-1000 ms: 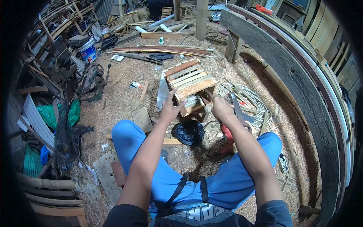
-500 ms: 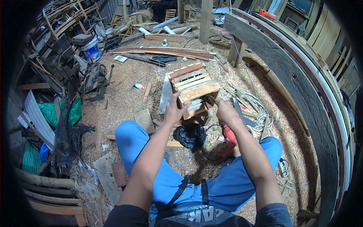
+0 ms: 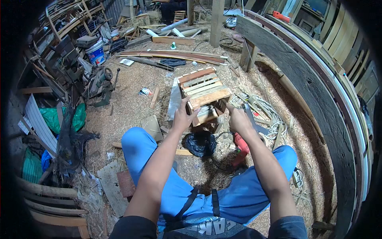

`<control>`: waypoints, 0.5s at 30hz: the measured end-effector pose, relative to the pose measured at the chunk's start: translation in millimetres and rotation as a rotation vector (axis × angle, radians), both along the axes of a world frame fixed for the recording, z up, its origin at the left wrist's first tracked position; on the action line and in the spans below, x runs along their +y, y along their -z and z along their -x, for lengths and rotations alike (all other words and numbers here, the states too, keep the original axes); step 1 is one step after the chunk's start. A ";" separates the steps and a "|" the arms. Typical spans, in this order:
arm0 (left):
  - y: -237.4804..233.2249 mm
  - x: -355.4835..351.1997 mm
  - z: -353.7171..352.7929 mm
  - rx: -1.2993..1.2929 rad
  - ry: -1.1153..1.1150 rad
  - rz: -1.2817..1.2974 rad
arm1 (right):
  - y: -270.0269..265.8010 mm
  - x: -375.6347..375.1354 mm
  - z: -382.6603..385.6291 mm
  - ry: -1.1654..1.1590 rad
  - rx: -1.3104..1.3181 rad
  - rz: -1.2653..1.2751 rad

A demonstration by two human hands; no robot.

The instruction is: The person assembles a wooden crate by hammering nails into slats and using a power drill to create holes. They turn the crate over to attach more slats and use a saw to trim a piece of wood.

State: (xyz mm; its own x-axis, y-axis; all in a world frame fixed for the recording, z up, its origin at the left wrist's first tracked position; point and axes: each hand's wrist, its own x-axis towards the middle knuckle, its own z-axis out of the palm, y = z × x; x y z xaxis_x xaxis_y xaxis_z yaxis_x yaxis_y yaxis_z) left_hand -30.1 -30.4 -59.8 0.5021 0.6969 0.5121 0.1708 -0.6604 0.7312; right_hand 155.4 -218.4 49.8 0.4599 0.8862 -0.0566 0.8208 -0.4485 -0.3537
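Note:
A slatted wooden crate [image 3: 205,88] stands in front of me at a slant, with pale and reddish slats and a gap in its near side. My left hand [image 3: 183,118] is closed around its near left corner, thumb toward the front. At the near right corner is my right hand [image 3: 238,119], its fingers drawn together against the crate's edge; whatever they hold is hidden. Close below the right hand lies a red power drill [image 3: 241,147]. A black plastic bag [image 3: 199,142] sits on the floor between my knees.
Coiled pale cable [image 3: 274,115] lies right of the crate. A long thick beam [image 3: 306,75] runs along the right side. Long wood strips [image 3: 175,55] lie farther back. At left are a bench vise-like machine [image 3: 101,85] and a paint bucket [image 3: 95,53]. Shavings cover the floor.
My right hand has shifted slightly down and right, its fingertips drawing back from the crate's near opening. My left hand and the crate have hardly moved.

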 end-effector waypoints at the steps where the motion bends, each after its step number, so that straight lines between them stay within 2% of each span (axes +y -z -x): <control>1: 0.1 0.0 0.2 -0.004 0.005 0.018 | -3.9 0.9 3.4 0.023 0.018 -0.020; 3: -1.0 -1.4 0.4 -0.006 0.008 0.038 | 9.4 1.3 1.0 0.044 0.038 -0.037; 5: -6.8 -3.8 1.0 -0.006 0.002 -0.002 | 48.6 -1.7 -7.7 -0.030 -0.045 0.089; 9: -4.1 -2.9 -0.9 0.009 0.018 0.079 | 24.8 -6.4 -1.0 0.014 0.036 0.039; 12: -4.8 -5.8 -0.2 -0.017 0.019 0.051 | 29.0 -8.0 4.1 0.027 -0.031 0.004; 15: -7.0 -4.0 -1.9 -0.015 0.021 0.053 | 37.3 -5.2 -2.1 0.011 -0.053 0.101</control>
